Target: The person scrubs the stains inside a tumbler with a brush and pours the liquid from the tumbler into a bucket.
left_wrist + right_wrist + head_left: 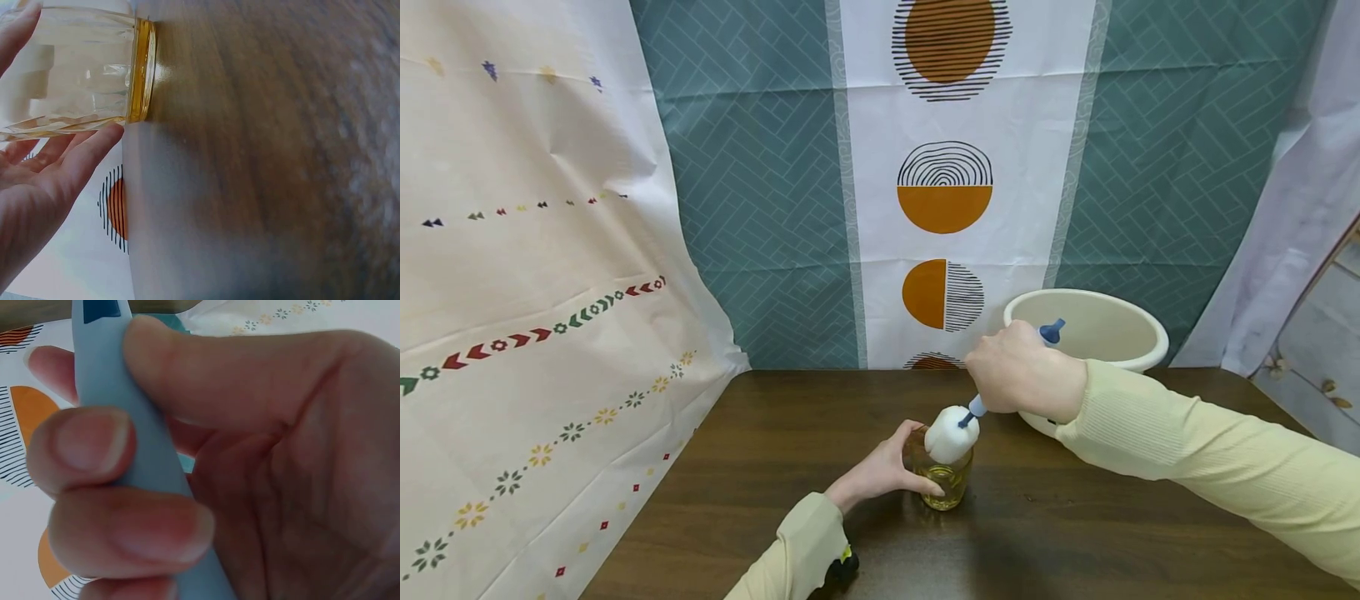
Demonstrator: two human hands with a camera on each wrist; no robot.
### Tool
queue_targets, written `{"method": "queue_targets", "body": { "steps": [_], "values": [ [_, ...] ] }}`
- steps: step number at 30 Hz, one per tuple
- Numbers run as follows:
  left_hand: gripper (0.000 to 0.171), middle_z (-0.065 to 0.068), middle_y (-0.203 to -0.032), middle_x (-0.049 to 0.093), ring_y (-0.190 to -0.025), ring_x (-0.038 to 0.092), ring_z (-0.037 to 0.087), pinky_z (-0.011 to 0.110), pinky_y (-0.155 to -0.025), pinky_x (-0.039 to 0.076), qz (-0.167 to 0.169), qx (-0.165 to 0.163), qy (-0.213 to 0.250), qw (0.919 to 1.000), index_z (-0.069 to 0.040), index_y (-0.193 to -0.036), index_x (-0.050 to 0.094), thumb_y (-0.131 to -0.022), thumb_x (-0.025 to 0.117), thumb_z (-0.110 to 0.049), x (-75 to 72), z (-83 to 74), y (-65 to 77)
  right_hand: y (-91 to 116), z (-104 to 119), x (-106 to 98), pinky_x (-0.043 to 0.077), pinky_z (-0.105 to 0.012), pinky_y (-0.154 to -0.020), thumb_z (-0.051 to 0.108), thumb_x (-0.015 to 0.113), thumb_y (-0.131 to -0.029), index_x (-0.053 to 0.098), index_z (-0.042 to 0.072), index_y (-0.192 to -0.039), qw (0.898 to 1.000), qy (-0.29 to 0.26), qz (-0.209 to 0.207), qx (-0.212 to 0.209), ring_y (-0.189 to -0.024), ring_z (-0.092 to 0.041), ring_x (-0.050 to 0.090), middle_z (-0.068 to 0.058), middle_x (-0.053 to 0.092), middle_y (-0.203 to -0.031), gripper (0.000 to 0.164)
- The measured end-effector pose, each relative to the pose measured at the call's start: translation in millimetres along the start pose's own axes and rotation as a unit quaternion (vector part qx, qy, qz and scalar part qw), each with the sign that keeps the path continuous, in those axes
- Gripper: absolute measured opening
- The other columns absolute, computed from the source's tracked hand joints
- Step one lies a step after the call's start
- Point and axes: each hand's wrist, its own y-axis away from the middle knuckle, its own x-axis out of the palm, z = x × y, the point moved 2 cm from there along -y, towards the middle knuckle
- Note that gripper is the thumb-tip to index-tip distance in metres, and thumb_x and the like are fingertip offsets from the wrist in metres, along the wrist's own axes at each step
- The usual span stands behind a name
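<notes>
My left hand [887,468] holds an amber-tinted glass tumbler [950,493] upright on the dark wooden table, thumb on the near side. In the left wrist view, fingers [94,150] of that hand lie along one side of the ribbed tumbler [84,72], close to its thick base. My right hand [1018,371] grips the blue handle [977,407] of a sponge bottle brush. The brush's white sponge head [951,435] is tilted down at the tumbler's mouth, its lower end overlapping the glass. In the right wrist view, thumb and fingers wrap the light-blue handle [100,369].
A white tub [1159,343] stands behind my right forearm, at the table's back right. A patterned curtain [760,183] hangs along the back edge, and embroidered cloth [535,275] drapes on the left. Bare wooden tabletop [1120,525] extends on the near right.
</notes>
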Motion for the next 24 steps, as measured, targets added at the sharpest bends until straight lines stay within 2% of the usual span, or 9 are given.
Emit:
{"method": "queue_targets", "body": {
  "steps": [5,13,24],
  "values": [
    [0.070,-0.004,-0.117,0.046,-0.107,0.043,0.015,0.042,-0.084,0.035,0.004,0.013,0.011,0.9999,-0.018,-0.124,0.037,-0.069,0.079,-0.027,0.2,-0.2,-0.2,2.2,-0.3,-0.8,0.040,-0.030,-0.046,0.008,0.059,-0.074,0.052,0.013,-0.060,1.000,0.002,-0.011,-0.006,-0.049,-0.016,0.045,0.000,0.045,-0.055,0.016],
    [0.069,-0.004,-0.115,0.047,-0.106,0.045,0.014,0.039,-0.084,0.037,0.003,0.016,0.018,0.9997,-0.017,-0.123,0.038,-0.068,0.080,-0.024,1.0,-0.7,-1.2,3.7,1.3,-2.2,0.040,-0.029,-0.045,0.009,0.059,-0.074,0.052,0.013,-0.059,1.000,-0.004,0.001,-0.014,-0.048,-0.014,0.043,0.001,0.044,-0.055,0.018],
    [0.069,-0.004,-0.114,0.047,-0.103,0.045,0.014,0.038,-0.085,0.036,0.004,0.019,0.017,0.9997,-0.017,-0.122,0.039,-0.068,0.080,-0.029,-0.3,-0.5,-2.5,2.1,4.3,-0.1,0.038,-0.026,-0.044,0.007,0.060,-0.072,0.052,0.012,-0.059,0.999,-0.010,-0.002,-0.036,-0.049,-0.014,0.041,0.001,0.044,-0.054,0.017]
  ]
}}
